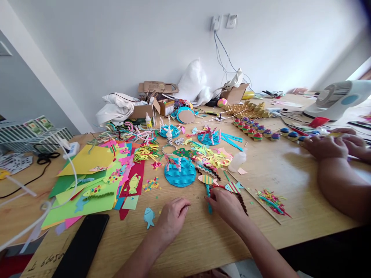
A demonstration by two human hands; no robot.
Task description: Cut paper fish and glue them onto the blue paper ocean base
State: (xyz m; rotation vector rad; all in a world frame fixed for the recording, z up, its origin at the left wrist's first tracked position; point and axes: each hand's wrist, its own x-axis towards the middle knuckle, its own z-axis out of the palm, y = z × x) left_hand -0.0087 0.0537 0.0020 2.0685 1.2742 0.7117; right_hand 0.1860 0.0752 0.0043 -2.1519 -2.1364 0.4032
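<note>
My left hand [174, 217] rests above the wood with its fingers curled together; whatever may be between them is hidden. My right hand [225, 204] pinches at a twisted blue pipe cleaner [208, 189]. Around it lie a yellow striped paper fish [207, 180], a blue fish with coloured stripes [233, 187] and a brown pipe cleaner [242, 204]. Beyond my hands sits a round blue paper base [179, 177] with pink-and-white twisted stems standing on it. A plain blue paper fish [148, 217] lies left of my left hand.
Coloured paper sheets [87, 193] and a black phone [82, 245] lie on the left. A wooden stick [257, 200] and pipe cleaner scraps [272, 202] lie to the right. Another person's hands [330, 144] work near painted pieces [252, 129] and a white fan [333, 98].
</note>
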